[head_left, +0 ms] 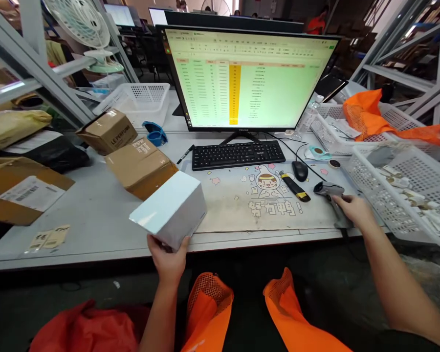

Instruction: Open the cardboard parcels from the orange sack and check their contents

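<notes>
In the head view, the left hand (169,260) pinched a white box (170,205) between thumb and fingers, near the front edge of the desk (91,210); the right hand (357,213) touched a scanner (329,188); whether its fingers gripped, I cannot tell.

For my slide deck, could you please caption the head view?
Left hand holds a pale box, right hand on a handheld scanner, before a lit monitor.

Grey metal frames (32,34) flank the white desk (95,205).

orange vest (209,320), open in front (partly mesh), dark right sleeve (407,341)
</notes>
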Demonstrator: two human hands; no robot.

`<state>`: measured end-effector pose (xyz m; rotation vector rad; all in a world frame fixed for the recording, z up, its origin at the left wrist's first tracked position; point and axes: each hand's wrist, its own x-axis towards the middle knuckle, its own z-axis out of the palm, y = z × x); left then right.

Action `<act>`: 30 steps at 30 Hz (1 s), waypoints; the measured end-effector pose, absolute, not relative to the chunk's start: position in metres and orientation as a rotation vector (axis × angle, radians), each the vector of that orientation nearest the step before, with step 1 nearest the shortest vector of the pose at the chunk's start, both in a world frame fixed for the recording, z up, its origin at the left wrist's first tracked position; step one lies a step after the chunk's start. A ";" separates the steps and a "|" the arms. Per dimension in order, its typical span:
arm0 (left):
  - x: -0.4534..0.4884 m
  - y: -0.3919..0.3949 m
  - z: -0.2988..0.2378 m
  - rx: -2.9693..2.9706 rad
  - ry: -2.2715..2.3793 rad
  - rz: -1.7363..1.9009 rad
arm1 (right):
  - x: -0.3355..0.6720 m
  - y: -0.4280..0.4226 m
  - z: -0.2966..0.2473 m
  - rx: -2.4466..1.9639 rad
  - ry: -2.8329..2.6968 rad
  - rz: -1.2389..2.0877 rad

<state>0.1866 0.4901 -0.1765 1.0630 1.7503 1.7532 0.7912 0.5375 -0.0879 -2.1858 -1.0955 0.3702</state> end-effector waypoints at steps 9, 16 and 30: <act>0.186 0.494 -0.214 1.348 2.058 1.750 | 0.598 0.655 -0.085 -1.925 -1.974 0.228; 0.177 0.491 -0.232 1.514 2.190 1.730 | 0.536 0.737 -0.111 -1.939 -1.998 0.099; 0.193 0.486 -0.193 1.158 1.849 1.720 | 0.537 0.698 -0.089 -1.740 -1.936 0.418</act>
